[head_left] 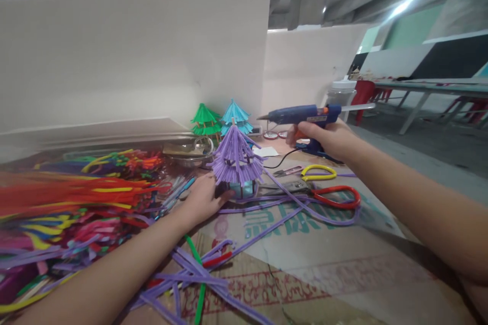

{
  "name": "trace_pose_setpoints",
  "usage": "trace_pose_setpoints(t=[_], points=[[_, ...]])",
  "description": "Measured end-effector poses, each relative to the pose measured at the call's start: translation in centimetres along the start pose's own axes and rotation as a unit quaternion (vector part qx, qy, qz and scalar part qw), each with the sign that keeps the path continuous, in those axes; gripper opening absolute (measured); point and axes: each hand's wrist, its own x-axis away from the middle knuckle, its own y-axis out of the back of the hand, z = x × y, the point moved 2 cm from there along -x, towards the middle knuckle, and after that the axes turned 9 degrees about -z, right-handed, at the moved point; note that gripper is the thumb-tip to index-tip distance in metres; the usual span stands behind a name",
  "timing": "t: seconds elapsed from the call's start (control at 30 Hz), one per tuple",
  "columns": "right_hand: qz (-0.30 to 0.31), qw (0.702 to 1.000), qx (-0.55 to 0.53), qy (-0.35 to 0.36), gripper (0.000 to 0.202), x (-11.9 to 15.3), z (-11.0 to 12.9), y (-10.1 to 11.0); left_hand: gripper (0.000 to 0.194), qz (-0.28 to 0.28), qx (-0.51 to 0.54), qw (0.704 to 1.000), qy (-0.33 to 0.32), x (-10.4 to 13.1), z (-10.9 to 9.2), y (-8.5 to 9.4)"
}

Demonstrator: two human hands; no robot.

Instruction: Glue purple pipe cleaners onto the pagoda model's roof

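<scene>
My left hand (201, 199) grips the base of a purple pipe-cleaner pagoda (236, 160) that stands upright on the cardboard. My right hand (331, 138) holds a blue hot glue gun (301, 114) in the air, its nozzle pointing left, above and to the right of the pagoda's top. The gun's black cord runs down to the table behind it. Loose purple pipe cleaners (198, 277) lie around the pagoda and toward me.
A green pagoda (206, 121) and a light blue pagoda (236, 116) stand behind. Red-handled scissors (335, 196) and yellow-handled scissors (318, 172) lie at right. A heap of coloured pipe cleaners (68, 198) fills the left. White boards (133, 56) wall the back.
</scene>
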Motion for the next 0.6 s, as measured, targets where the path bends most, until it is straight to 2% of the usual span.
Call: trace_pose_setpoints(t=[0.03,0.1,0.2,0.33,0.5,0.6], points=[[0.022,0.999,0.041,0.021,0.038,0.3,1.0,-0.3,0.043,-0.001,-0.006,1.000,0.001,0.0,0.0,0.0],[0.027,0.994,0.093,0.056,0.039,1.0,2.8,-0.7,0.043,-0.007,-0.009,1.000,0.001,0.0,-0.1,0.1],[0.028,0.989,0.136,0.050,0.041,2.0,4.2,-1.5,0.042,-0.009,0.002,1.000,0.000,-0.1,-0.2,0.2],[0.029,0.981,0.185,0.042,0.040,2.8,4.4,-2.3,0.043,-0.006,0.009,1.000,-0.003,-0.1,-0.1,0.2],[-0.014,0.969,0.236,0.072,0.037,2.9,4.3,-2.7,0.044,0.006,0.006,1.000,0.003,0.0,0.1,0.0],[-0.022,0.965,0.252,0.070,0.040,2.9,4.1,-2.7,0.045,-0.010,0.016,1.000,-0.005,-0.1,0.0,0.1]])
